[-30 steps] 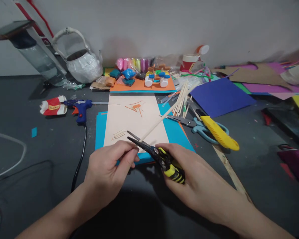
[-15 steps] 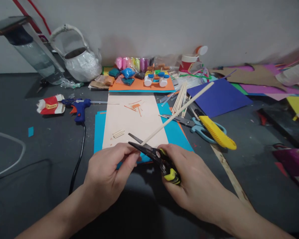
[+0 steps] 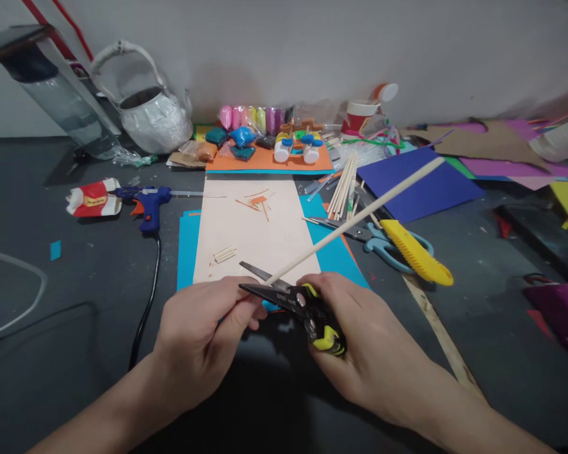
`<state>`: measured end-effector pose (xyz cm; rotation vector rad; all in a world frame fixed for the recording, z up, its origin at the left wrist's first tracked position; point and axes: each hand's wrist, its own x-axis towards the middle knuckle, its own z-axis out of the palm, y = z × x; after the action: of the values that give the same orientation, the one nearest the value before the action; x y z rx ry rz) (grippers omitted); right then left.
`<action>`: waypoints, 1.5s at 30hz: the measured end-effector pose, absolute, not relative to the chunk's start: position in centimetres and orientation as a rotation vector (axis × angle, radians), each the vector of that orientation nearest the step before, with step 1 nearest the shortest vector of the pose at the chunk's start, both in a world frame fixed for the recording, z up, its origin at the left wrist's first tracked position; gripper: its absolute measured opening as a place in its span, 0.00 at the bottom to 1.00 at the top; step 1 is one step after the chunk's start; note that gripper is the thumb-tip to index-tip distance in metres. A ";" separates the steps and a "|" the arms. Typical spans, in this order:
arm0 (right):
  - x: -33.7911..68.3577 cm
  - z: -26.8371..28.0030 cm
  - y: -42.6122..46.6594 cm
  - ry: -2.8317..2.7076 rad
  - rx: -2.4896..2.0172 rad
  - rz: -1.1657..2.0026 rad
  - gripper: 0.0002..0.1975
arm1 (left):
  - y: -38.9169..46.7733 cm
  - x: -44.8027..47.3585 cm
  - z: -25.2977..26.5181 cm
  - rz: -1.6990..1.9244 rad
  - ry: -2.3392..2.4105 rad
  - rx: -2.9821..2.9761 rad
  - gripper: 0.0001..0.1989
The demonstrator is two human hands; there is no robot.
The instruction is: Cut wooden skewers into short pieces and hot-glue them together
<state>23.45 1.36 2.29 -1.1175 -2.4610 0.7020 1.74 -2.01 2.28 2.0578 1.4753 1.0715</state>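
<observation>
Two grips are clamped: your left hand [image 3: 201, 325] pinches the lower end of a wooden stick [image 3: 341, 229] near the centre of the frame, and your right hand [image 3: 369, 340] is wrapped round black-and-yellow scissors [image 3: 301, 301]. The blades [image 3: 271, 294] stand apart, with the stick between them, just beside your left fingertips [image 3: 250, 304]. The stick slants toward the upper right. Left of centre, short stick pieces [image 3: 224, 254] lie on a pale sheet [image 3: 265, 239].
</observation>
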 end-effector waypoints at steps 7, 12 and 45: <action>23.7 2.0 1.1 -2.495 -1.105 0.638 0.19 | -2.0 1.6 2.5 1.047 1.364 2.006 0.12; 23.8 1.9 1.1 -2.489 -1.129 0.583 0.19 | -2.0 2.1 2.0 1.100 1.480 1.888 0.09; 23.4 1.8 1.6 -2.464 -1.127 0.621 0.19 | -2.1 1.6 2.1 1.044 1.488 2.255 0.11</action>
<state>23.35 1.56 1.75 -1.1271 -2.4643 0.6206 1.59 -2.09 2.07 2.2550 1.4880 1.0437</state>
